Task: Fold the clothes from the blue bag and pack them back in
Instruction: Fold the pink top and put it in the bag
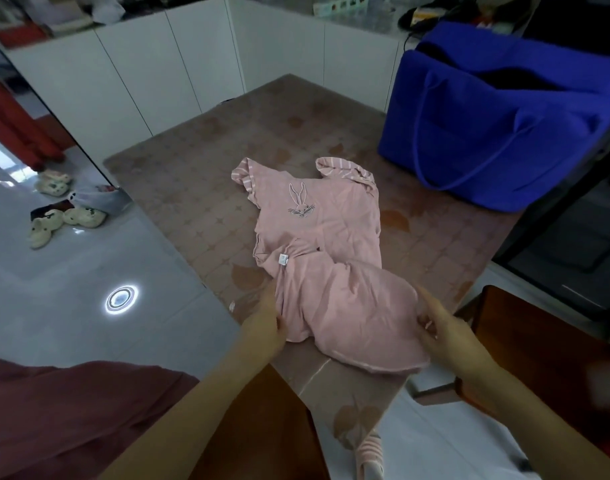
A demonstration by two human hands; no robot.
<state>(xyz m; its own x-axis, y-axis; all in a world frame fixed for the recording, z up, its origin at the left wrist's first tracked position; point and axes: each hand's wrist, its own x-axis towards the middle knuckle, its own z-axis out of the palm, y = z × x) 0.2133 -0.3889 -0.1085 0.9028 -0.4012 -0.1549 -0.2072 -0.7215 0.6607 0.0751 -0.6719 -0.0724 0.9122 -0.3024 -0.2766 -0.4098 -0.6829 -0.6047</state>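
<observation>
— Where is the pink shirt [324, 244]?

— On the desk [192, 174], spread out but rumpled, with the rabbit drawing [299, 200] facing up. The striped sleeves point toward the far side, and the lower part is bunched at the near edge.

— And the hands?

— The left hand [262, 327] is at the shirt's left side, fingers curled into the cloth, so its grip is closed on the fabric. The right hand [445, 330] is at the right hem, fingers bent around the edge. Its grip looks closed on the cloth too, though that side is a little blurred.

— The blue bag [504, 126]?

— It stands at the far right corner of the desk, well apart from the shirt. Its mouth is open and one strap hangs down the front. Something dark shows inside, but I cannot tell what.

— Anything else?

— Pale slippers [50, 223] on the floor to the left, and white cabinets [123, 74] behind.
</observation>
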